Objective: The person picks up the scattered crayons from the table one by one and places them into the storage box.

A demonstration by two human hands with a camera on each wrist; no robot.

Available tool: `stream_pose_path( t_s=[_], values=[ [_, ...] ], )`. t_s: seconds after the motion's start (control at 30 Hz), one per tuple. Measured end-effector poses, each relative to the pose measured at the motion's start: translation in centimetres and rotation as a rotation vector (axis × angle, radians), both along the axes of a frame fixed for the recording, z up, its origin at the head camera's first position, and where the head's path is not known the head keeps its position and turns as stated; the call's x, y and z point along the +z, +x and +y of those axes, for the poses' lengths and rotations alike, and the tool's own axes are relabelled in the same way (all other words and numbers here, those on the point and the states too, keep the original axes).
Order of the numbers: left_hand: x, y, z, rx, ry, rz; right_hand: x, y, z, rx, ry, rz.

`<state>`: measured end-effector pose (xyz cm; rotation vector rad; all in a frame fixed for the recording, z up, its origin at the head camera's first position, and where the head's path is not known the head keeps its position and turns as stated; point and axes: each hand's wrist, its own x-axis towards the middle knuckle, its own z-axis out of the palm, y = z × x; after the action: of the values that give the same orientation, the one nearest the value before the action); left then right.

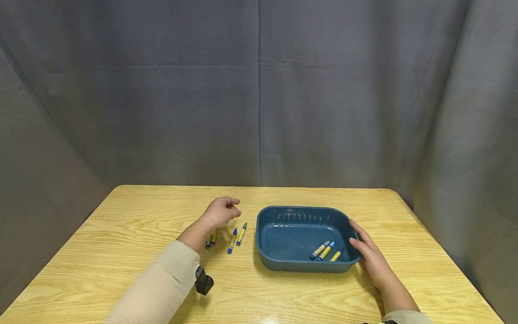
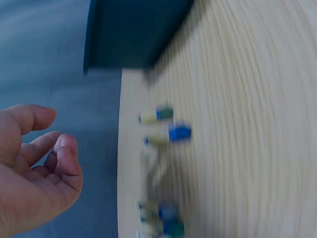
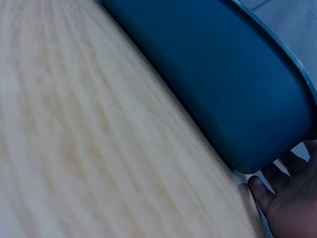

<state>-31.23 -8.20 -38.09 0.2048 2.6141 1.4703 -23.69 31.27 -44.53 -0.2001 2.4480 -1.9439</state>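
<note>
My left hand (image 1: 220, 211) hovers over the table left of a dark blue plastic basin (image 1: 299, 265). In the left wrist view its fingers are loosely curled, with nothing between thumb and fingers. Nearest below it lie a green crayon (image 1: 242, 234) and a blue crayon (image 1: 232, 241) in yellow wrappers. More crayons (image 1: 213, 236) lie partly hidden by the left wrist. My right hand (image 1: 370, 254) holds the basin's right end, thumb at the rim and fingers along the outer wall. Inside the basin, a grey crayon (image 1: 319, 250), a light blue crayon (image 1: 326, 251) and a dark-tipped crayon (image 1: 336, 255) lie at the front right.
The wooden table (image 1: 137, 234) carries everything, its far edge meeting a grey curtain (image 1: 259, 112) that also hangs along both sides. A small black device (image 1: 203, 281) is strapped at the left sleeve.
</note>
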Motion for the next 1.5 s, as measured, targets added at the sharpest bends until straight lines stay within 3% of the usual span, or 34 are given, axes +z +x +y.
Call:
stream_pose_path(
  t_s=[0.23,0.5,0.97,1.3,1.5],
  values=[
    [-1.1,0.3,-4.5,0.050,-0.031,-0.021,0.1,-0.1,-0.2,0.001,-0.002,-0.013],
    [-2.6,1.2,-6.9,0.101,-0.087,-0.056,0.0,0.0,0.0,0.010,-0.009,-0.019],
    [-4.3,1.3,-7.0,0.165,-0.155,-0.066,-0.1,-0.1,0.1,0.017,-0.020,-0.014],
    [-3.8,1.2,-6.2,0.177,-0.325,-0.026,-0.3,-0.1,0.1,-0.002,-0.023,-0.008],
    [-3.7,1.1,-6.2,0.172,-0.355,-0.039,-0.3,-0.1,0.1,0.002,-0.022,-0.002]
  ],
)
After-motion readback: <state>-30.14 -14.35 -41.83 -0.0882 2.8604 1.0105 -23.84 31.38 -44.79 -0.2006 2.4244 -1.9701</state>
